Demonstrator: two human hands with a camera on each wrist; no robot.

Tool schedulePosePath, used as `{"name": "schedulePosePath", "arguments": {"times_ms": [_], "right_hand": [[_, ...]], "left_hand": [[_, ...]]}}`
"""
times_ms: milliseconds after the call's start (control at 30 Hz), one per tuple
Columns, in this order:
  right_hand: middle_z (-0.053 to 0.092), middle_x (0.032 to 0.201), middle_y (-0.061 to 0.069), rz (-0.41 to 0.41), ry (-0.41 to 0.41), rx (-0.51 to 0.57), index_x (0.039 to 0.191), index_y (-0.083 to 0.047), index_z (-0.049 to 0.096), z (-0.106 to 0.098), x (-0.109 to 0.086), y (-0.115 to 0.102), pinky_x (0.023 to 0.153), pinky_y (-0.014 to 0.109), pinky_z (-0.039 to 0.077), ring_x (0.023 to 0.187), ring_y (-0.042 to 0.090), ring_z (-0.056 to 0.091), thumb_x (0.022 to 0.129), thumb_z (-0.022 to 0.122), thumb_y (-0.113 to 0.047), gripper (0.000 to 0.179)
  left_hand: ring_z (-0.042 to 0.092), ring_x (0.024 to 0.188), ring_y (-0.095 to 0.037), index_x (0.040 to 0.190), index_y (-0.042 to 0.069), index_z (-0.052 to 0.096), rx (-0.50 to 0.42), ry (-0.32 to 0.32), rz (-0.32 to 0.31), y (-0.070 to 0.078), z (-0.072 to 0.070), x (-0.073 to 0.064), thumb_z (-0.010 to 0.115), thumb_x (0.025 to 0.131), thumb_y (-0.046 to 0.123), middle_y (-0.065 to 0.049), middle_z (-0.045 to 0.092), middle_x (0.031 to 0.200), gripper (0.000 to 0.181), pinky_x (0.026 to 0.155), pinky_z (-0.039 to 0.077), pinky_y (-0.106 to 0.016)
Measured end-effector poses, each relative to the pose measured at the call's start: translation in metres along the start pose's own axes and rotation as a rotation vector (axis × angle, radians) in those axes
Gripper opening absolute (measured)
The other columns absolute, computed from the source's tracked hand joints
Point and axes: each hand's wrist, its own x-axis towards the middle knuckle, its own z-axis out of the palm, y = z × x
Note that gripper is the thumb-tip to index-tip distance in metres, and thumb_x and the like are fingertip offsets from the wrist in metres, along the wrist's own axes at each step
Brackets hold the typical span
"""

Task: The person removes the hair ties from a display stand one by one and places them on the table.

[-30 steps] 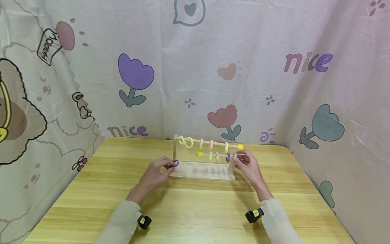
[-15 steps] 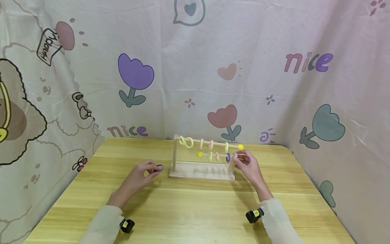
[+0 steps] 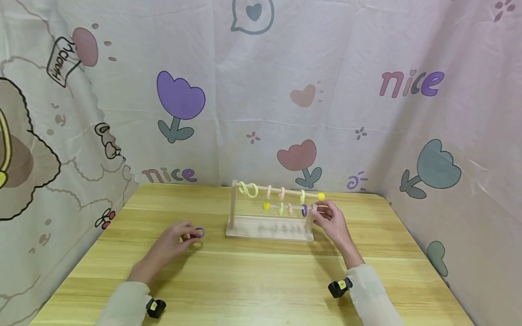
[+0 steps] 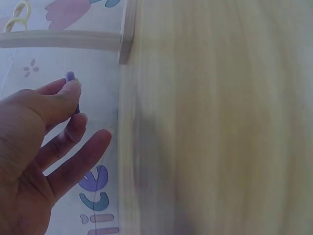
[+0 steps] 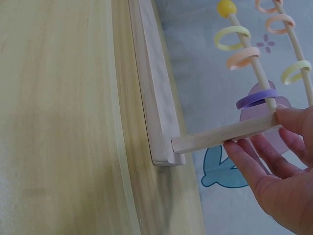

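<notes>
In the head view my left hand point(image 3: 169, 244) pinches a purple ring point(image 3: 200, 232) between thumb and fingertips, over the table left of a wooden rack point(image 3: 269, 230). Only the edge of this ring point(image 4: 70, 76) shows in the left wrist view, with the other fingers spread below it. My right hand point(image 3: 332, 222) holds the top of the rack's right post point(image 5: 220, 135), thumb on one side and fingers on the other. From that post runs the lower rod, carrying a purple ring point(image 5: 256, 99), a peach ring point(image 5: 243, 58) and a pale yellow ring point(image 5: 232, 38), with a yellow ball point(image 5: 227, 8) at its end.
The rack's upper rod point(image 3: 291, 192) starts at the left post point(image 3: 233, 206). Several pale yellow and peach rings hang on it, before a yellow end ball point(image 3: 321, 197). A printed curtain point(image 3: 244, 113) stands behind the wooden table point(image 3: 261, 290).
My left hand has moved left and toward me, carrying the purple ring away from the rack's left post. The right hand stays on the right post.
</notes>
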Motion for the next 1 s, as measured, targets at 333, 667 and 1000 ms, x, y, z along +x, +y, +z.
{"name": "schedulePosePath", "arguments": {"times_ms": [333,667,1000], "right_hand": [[0.061,0.133,0.031,0.001,0.001,0.031,0.137,0.002,0.053,0.001,0.001,0.0,0.091,0.03,0.063,0.115,0.032,0.067,0.102,0.063,-0.009,0.038],[0.062,0.133,0.03,0.001,0.003,0.025,0.137,0.001,0.053,0.001,0.002,0.004,0.09,0.03,0.063,0.115,0.03,0.067,0.102,0.063,-0.01,0.038],[0.061,0.136,0.03,0.009,0.002,0.021,0.139,0.001,0.052,0.0,0.001,0.001,0.092,0.032,0.062,0.116,0.029,0.066,0.103,0.063,-0.01,0.039]], "left_hand": [[0.045,0.067,0.005,0.09,0.012,0.082,0.093,-0.122,-0.141,-0.005,-0.014,-0.012,0.085,0.077,-0.001,0.008,0.067,0.082,0.019,0.058,0.044,-0.019],[0.043,0.066,0.004,0.088,0.016,0.083,0.1,-0.236,-0.195,-0.009,-0.021,-0.018,0.085,0.081,0.007,0.012,0.067,0.08,0.011,0.058,0.041,-0.019],[0.055,0.073,0.002,0.088,0.021,0.083,0.149,-0.298,-0.215,-0.012,-0.023,-0.02,0.085,0.081,0.007,0.011,0.071,0.086,0.015,0.063,0.048,-0.021]]}}
